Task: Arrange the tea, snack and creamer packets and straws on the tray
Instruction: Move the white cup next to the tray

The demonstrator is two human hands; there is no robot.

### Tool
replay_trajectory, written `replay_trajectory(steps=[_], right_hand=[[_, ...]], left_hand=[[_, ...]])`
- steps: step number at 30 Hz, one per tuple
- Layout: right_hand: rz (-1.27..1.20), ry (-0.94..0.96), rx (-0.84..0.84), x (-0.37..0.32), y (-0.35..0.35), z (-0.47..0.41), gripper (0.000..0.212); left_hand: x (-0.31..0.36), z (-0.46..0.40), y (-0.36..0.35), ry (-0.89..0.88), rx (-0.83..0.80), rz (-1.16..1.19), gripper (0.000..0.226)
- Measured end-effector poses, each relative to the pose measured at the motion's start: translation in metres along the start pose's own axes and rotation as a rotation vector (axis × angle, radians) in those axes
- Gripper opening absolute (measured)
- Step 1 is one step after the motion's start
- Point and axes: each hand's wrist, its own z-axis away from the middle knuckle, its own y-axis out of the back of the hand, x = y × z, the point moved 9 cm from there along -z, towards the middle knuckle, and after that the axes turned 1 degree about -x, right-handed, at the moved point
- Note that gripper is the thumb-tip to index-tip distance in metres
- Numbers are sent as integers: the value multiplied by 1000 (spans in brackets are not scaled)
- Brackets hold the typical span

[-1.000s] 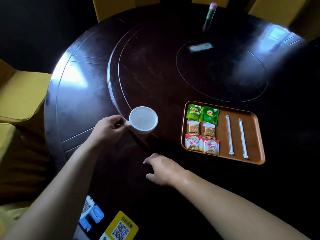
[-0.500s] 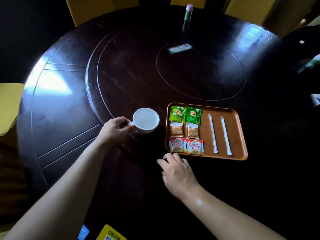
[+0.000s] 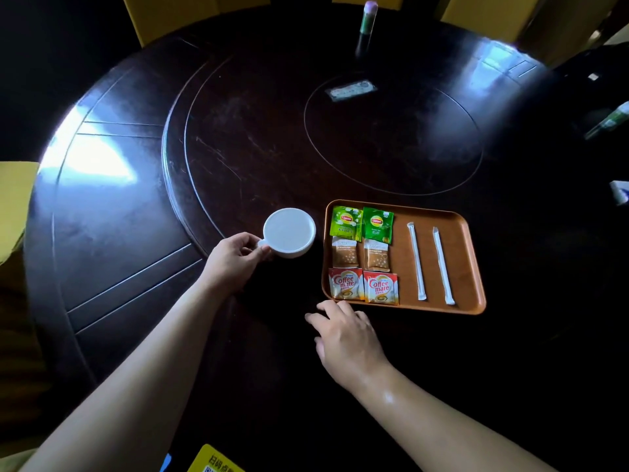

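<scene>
An orange tray (image 3: pixel 466 253) sits on a dark round desk (image 3: pixel 238 137) and serves as the landmark here. In the tray's left half lie six packets in two columns: two green tea packets (image 3: pixel 361 223) at the far end, two brown snack packets (image 3: pixel 360 253) behind them toward the person, and two red-and-white creamer packets (image 3: pixel 363 285) nearest the near rim. In the tray's right half two white wrapped straws (image 3: pixel 429 262) lie side by side, apart from each other, running from the far end to the near end. Just left of the tray stands a white cup (image 3: pixel 289 231) on the desk, not touching the tray. The left hand (image 3: pixel 235 258) is closed around the cup's handle on the side away from the tray. The right hand (image 3: pixel 343 338) rests palm down at the tray's near left corner, fingers spread and holding nothing, its fingertips (image 3: pixel 335 305) at the rim just below the creamer packets.
</scene>
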Motion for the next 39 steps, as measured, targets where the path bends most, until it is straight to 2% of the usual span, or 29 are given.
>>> replay_trajectory(steps=[3,8,13,26,39], right_hand=[[-8,15,-24,-1,1,-1,38],[-68,19,-36,7,7,-5,39],[-35,-27,-2,18,10,0,31],[-46,-24,24,17,11,2,25],[-53,-33,13,18,12,1,30]], left_hand=[[4,1,0,-26,-3,-50,14],[14,4,5,-88,27,-97,30],[25,6,17,-137,136,-174,11],[28,-10,27,-129,168,-159,14],[29,-19,18,-104,145,-107,15]])
